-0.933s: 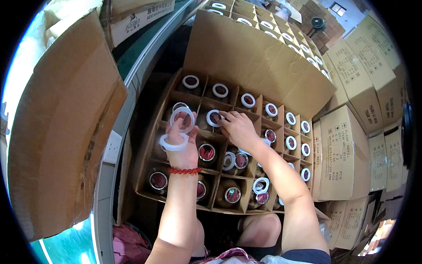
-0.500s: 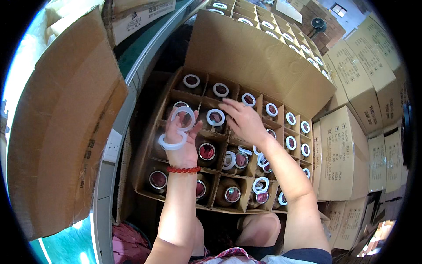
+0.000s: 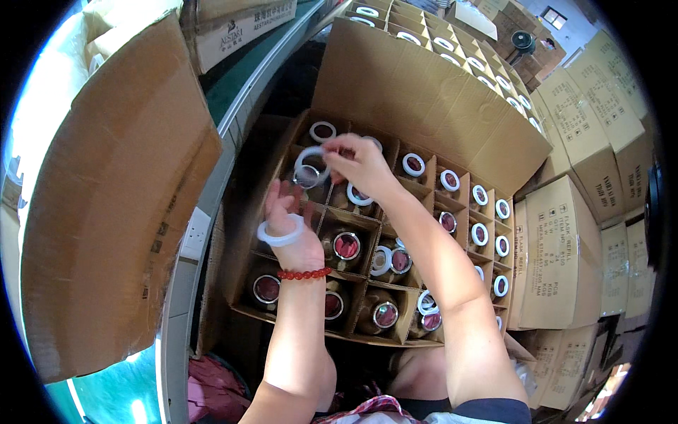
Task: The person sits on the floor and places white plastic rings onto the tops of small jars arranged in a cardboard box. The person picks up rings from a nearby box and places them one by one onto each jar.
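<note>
The right hand (image 3: 359, 162) pinches the edge of a white ring (image 3: 300, 161) over a silver-mouthed flask (image 3: 306, 178); contact is unclear. Below and left of that grip, the left hand (image 3: 287, 225) lies open, encircled by a second white ring (image 3: 281, 239). Beneath both, a divided cardboard box (image 3: 427, 99) holds more flasks (image 3: 347, 246), many ring-topped.
</note>
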`<act>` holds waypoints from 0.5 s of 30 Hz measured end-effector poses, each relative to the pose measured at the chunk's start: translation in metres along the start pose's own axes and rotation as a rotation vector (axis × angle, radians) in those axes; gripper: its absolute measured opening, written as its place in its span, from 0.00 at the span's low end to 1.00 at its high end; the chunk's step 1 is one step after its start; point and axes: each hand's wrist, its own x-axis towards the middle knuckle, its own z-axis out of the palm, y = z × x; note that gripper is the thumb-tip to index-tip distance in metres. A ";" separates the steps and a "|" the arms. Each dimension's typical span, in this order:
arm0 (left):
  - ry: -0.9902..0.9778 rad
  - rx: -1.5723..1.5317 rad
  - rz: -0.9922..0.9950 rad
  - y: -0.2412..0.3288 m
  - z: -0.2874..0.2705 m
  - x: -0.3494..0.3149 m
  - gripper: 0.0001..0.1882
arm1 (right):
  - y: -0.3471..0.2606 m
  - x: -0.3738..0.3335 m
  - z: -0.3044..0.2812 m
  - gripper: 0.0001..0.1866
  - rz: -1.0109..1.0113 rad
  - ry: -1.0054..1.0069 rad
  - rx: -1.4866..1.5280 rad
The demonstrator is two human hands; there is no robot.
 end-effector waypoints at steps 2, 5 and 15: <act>0.029 -0.054 0.062 0.003 0.003 0.001 0.15 | 0.022 0.018 -0.004 0.09 -0.440 0.256 -0.402; 0.027 -0.169 0.024 0.014 0.006 0.000 0.11 | 0.048 0.021 0.009 0.12 -0.550 0.137 -0.603; -0.089 -0.317 -0.035 0.027 -0.006 0.010 0.07 | 0.058 -0.016 0.018 0.11 -0.552 -0.089 -1.216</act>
